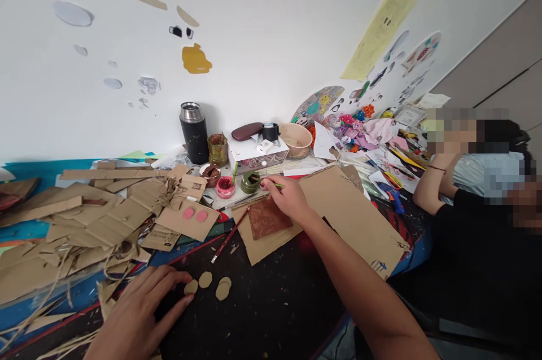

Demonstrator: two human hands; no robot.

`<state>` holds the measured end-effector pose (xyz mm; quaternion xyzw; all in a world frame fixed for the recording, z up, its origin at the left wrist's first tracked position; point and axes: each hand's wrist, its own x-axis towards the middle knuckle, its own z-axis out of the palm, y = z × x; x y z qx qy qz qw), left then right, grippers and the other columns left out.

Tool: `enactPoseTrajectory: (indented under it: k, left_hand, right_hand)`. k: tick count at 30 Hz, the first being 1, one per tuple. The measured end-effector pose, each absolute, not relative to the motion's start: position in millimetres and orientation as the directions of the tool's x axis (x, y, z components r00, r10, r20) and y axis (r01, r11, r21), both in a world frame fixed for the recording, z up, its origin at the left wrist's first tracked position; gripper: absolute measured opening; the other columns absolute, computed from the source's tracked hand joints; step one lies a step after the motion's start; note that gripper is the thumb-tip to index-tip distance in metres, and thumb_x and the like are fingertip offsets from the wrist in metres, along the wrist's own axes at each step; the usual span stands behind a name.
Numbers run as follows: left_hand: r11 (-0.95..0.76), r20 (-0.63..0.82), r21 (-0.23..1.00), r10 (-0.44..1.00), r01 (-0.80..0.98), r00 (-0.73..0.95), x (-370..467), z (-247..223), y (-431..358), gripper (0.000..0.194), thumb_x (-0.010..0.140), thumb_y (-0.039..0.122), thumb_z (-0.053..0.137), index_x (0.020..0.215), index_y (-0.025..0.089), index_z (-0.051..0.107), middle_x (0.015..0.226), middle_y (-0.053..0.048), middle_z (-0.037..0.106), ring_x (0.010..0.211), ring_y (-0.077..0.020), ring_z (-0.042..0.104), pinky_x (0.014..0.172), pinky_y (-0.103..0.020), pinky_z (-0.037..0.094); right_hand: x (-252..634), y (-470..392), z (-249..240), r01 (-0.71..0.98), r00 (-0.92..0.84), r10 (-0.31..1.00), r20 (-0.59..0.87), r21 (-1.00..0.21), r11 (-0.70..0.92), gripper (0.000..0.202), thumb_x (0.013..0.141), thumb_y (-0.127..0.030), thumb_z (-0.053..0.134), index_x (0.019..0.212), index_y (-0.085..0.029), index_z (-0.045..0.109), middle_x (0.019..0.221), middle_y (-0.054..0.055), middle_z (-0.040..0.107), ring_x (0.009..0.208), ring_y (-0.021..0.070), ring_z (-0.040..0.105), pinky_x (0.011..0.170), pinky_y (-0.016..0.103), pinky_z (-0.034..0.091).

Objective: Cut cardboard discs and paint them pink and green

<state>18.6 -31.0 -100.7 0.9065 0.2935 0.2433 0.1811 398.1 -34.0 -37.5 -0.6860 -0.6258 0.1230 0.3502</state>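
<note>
My left hand (146,306) rests low on the dark table, thumb and fingertip at the edges of a small cardboard disc (191,287). Several more cut discs lie just right of it, among them a single disc (205,279) and an overlapping pair (222,291). My right hand (288,197) grips a thin paintbrush (278,185), its bristle end at the mouth of a jar of green paint (250,181). Below that hand lies a brown-painted square (269,218) on cardboard. A jar of red-pink paint (226,187) stands left of the green one.
Cardboard scraps (114,213) heap up on the left. A black flask (193,134) and a white box (258,151) stand by the wall. A pencil (231,234) lies mid-table, near a card with two pink discs (195,214). Another person (478,224) sits at right.
</note>
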Motion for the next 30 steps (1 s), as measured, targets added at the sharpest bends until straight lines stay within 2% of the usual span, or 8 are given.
enactPoseTrajectory:
  k: [3, 8, 18, 26, 30]
  left_hand:
    - [-0.762, 0.34, 0.471, 0.622, 0.444, 0.705, 18.4, -100.9, -30.9, 0.034, 0.1, 0.062, 0.06, 0.104, 0.031, 0.073, 0.098, 0.0, 0.076, 0.088, -0.022, 0.073, 0.079, -0.031, 0.056]
    - [-0.751, 0.323, 0.481, 0.632, 0.453, 0.705, 16.8, -103.7, -31.3, 0.035, 0.099, 0.063, 0.06, 0.105, 0.031, 0.073, 0.101, -0.001, 0.076, 0.092, -0.0229, 0.073, 0.082, -0.032, 0.057]
    - [-0.743, 0.323, 0.495, 0.638, 0.45, 0.699, 19.5, -100.1, -31.7, 0.037, 0.099, 0.064, 0.059, 0.102, 0.031, 0.074, 0.098, -0.001, 0.076, 0.089, -0.0231, 0.073, 0.079, -0.032, 0.057]
    - [-0.767, 0.362, 0.476, 0.617, 0.431, 0.698, 20.6, -98.2, -30.8, 0.035, 0.1, 0.063, 0.059, 0.103, 0.031, 0.073, 0.097, 0.0, 0.075, 0.088, -0.0214, 0.073, 0.079, -0.031, 0.055]
    - [-0.764, 0.36, 0.474, 0.622, 0.438, 0.695, 20.3, -99.7, -30.4, 0.037, 0.099, 0.064, 0.06, 0.103, 0.031, 0.074, 0.097, 0.0, 0.075, 0.088, -0.022, 0.073, 0.08, -0.031, 0.055]
  right_hand:
    - [399.7, -36.5, -36.8, 0.766, 0.18, 0.947, 0.266, -0.641, 0.035, 0.027, 0.108, -0.034, 0.053, 0.106, -0.024, 0.077, 0.098, 0.004, 0.082, 0.09, 0.0217, 0.074, 0.081, 0.03, 0.05]
    - [396.9, -38.4, -38.4, 0.821, 0.107, 0.959, 0.263, -0.567, 0.064, 0.024, 0.107, -0.032, 0.056, 0.113, -0.026, 0.078, 0.116, 0.007, 0.081, 0.107, 0.025, 0.074, 0.093, 0.034, 0.051]
    - [403.7, -47.7, -32.0, 0.838, 0.154, 0.938, 0.311, -0.544, 0.043, 0.025, 0.107, -0.032, 0.055, 0.114, -0.026, 0.078, 0.112, 0.008, 0.082, 0.103, 0.0254, 0.075, 0.09, 0.034, 0.053]
    - [397.7, -61.8, -26.5, 0.799, 0.205, 0.934, 0.292, -0.601, 0.012, 0.026, 0.107, -0.035, 0.053, 0.108, -0.026, 0.077, 0.101, 0.006, 0.083, 0.088, 0.0237, 0.077, 0.083, 0.033, 0.054]
    - [394.6, -60.6, -27.1, 0.785, 0.207, 0.932, 0.299, -0.619, 0.024, 0.026, 0.107, -0.034, 0.053, 0.108, -0.026, 0.077, 0.104, 0.006, 0.082, 0.085, 0.0228, 0.077, 0.08, 0.032, 0.053]
